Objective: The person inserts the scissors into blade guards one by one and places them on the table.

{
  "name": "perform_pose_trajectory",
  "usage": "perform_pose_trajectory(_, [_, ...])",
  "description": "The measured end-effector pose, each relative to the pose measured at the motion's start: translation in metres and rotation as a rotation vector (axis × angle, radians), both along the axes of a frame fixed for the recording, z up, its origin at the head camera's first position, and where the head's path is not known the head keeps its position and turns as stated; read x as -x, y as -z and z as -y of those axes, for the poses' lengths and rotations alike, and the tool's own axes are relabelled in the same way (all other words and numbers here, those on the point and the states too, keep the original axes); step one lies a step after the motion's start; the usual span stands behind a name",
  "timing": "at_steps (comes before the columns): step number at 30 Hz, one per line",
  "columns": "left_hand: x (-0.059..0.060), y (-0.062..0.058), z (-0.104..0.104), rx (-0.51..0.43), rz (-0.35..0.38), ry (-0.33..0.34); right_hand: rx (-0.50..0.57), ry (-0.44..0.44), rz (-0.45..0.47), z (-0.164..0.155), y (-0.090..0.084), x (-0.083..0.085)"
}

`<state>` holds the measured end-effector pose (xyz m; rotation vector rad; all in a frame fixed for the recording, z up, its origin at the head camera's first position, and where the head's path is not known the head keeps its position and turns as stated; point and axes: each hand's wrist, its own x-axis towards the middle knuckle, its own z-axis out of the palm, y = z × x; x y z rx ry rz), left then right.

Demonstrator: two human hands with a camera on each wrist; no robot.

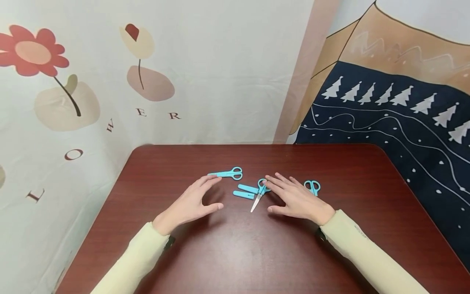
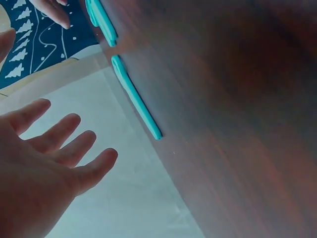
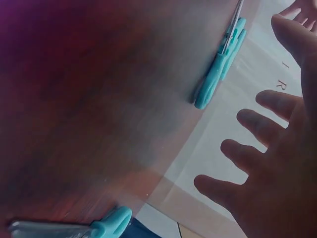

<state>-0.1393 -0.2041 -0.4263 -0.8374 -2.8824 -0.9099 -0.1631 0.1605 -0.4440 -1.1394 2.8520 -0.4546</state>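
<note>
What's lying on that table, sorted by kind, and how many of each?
Capped scissors: 1
Bare-bladed scissors: 2, one in the middle, one partly hidden behind the right hand
Loose blue blade caps: 2
Total: 5, all turquoise, on the table

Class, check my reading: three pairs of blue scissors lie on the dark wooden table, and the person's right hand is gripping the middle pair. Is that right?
Not quite. The right hand is open, fingers straight above the middle scissors, gripping nothing; the head view shows this. The three blue pairs on the table are correct.
</note>
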Motion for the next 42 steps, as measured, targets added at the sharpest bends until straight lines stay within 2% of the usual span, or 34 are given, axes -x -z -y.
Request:
perform_pose_trajectory(4, [-0.01, 0.002, 0.001, -0.004, 0.016, 0.003, -0.018, -0.016, 0.033, 0.005, 0.002, 0.008])
perform_pose_trajectory(11, [-0.025, 0.008, 0.002, -0.005, -0.001, 0.013, -0.083, -0.022, 0.106, 0.014, 0.007, 0.017])
perform_pose_trajectory(19, [-0.036, 0.012, 0.0, 0.047, 0.025, 0.027, -0.148, -0.01, 0.122, 0.014, 0.008, 0.019])
perform_pose_trajectory(23, [-0.039, 0.011, -0.002, 0.05, 0.022, 0.033, -0.148, -0.029, 0.102, 0.01, 0.008, 0.018])
perform_pose_trajectory(30, [-0.039, 0.011, -0.003, 0.056, 0.02, 0.032, -0.156, -0.088, -0.004, 0.003, 0.008, 0.014])
perform_pose_trajectory(34, [-0.039, 0.01, -0.005, 0.067, 0.028, 0.032, -0.126, -0.121, -0.046, 0.002, 0.007, 0.014])
perform_pose_trajectory(42, [-0.035, 0.008, -0.012, 0.069, 0.01, 0.062, -0.011, -0.169, 0.022, 0.0, 0.008, 0.019])
